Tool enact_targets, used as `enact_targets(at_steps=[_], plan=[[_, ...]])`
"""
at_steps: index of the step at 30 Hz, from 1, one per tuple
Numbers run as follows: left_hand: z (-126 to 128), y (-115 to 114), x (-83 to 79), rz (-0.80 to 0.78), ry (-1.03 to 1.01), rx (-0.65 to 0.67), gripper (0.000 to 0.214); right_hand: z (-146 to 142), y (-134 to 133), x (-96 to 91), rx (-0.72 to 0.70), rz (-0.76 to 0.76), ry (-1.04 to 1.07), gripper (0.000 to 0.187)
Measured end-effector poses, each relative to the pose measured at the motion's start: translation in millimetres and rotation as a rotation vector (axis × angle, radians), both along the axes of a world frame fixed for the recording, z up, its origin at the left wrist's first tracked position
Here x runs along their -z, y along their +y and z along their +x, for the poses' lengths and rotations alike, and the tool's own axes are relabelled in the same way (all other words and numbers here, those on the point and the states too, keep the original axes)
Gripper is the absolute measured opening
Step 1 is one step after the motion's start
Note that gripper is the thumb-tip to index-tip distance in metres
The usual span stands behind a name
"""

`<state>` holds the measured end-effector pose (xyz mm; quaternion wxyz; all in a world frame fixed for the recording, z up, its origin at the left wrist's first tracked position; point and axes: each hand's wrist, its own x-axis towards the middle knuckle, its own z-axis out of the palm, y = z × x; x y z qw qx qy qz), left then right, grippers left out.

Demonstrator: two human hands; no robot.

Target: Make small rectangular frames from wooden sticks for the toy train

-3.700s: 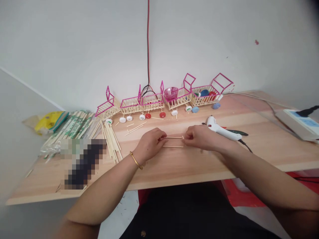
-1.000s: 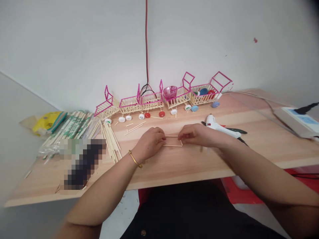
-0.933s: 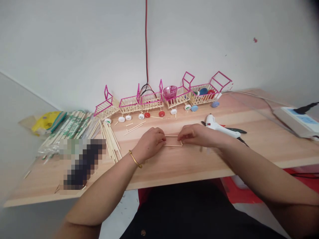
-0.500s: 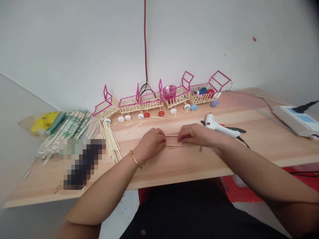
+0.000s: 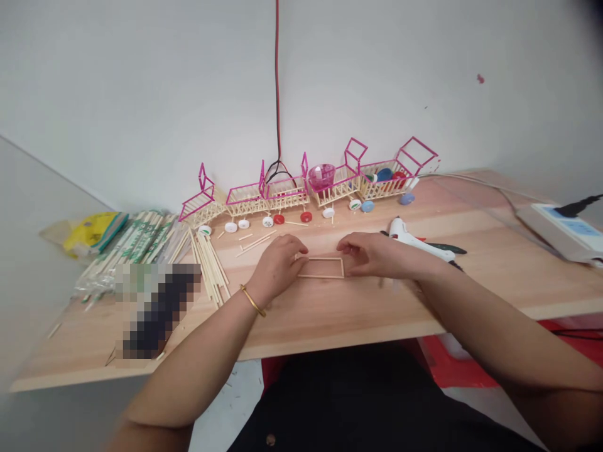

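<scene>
A small rectangular frame of thin wooden sticks (image 5: 323, 277) lies flat on the wooden table in front of me. My left hand (image 5: 279, 263) grips its left end between thumb and fingers, and that end is hidden behind the hand. Just off the frame's right end, my right hand (image 5: 367, 254) is open, thumb and fingers apart with nothing between them. A white glue gun (image 5: 417, 243) rests on the table beyond my right wrist. Several loose short sticks (image 5: 257, 242) lie beyond my left hand.
Along the wall stand several small stick carts (image 5: 287, 199) with magenta rims and bottle-cap wheels. Bare sticks (image 5: 210, 267) and bagged chopsticks (image 5: 141, 235) lie to the left, beside a blurred dark object (image 5: 160, 314). A white power box (image 5: 565, 226) sits at the right.
My right hand has let go of the frame's right end and its fingers have spread. My left hand has shifted slightly left, showing more of the rectangle.
</scene>
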<state>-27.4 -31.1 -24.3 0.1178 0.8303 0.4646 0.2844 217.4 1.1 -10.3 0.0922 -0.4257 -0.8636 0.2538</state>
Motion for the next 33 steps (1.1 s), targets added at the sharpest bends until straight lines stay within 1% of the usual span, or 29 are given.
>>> enact_targets(at_steps=[4,11,13,15,17,19,22,24,26,33], plan=[[-3,3,-2.1,-0.016,-0.055,-0.092,0.012,-4,-5,0.0,-0.011,-0.022,-0.012,0.047],[-6,4,-2.4,-0.017,-0.029,-0.110,0.013,-8,-8,3.0,-0.008,-0.004,-0.027,0.050],[-9,4,-4.0,-0.019,0.002,-0.122,0.013,-6,-7,3.2,-0.016,0.003,-0.012,0.047],[-11,5,-5.9,-0.031,0.025,-0.124,0.012,-4,-6,3.5,-0.012,0.007,0.002,0.038],[-12,5,-7.3,-0.035,0.031,-0.080,0.013,-3,-4,4.6,0.001,0.005,0.017,0.027],[-9,4,-7.5,-0.021,0.039,0.003,0.013,-3,-2,6.4,0.011,0.009,0.034,0.018],[-3,1,-5.7,-0.003,0.099,0.121,0.013,-5,-1,8.7,0.018,0.030,0.044,0.013],[1,0,-3.7,-0.004,0.144,0.160,0.014,-6,-1,9.3,0.018,0.030,0.037,0.012],[3,-1,-2.0,-0.008,0.177,0.176,0.014,-6,-1,9.2,0.018,0.015,0.034,0.012],[2,0,0.1,-0.001,0.189,0.148,0.013,-6,-1,9.3,0.005,0.006,0.053,0.012]])
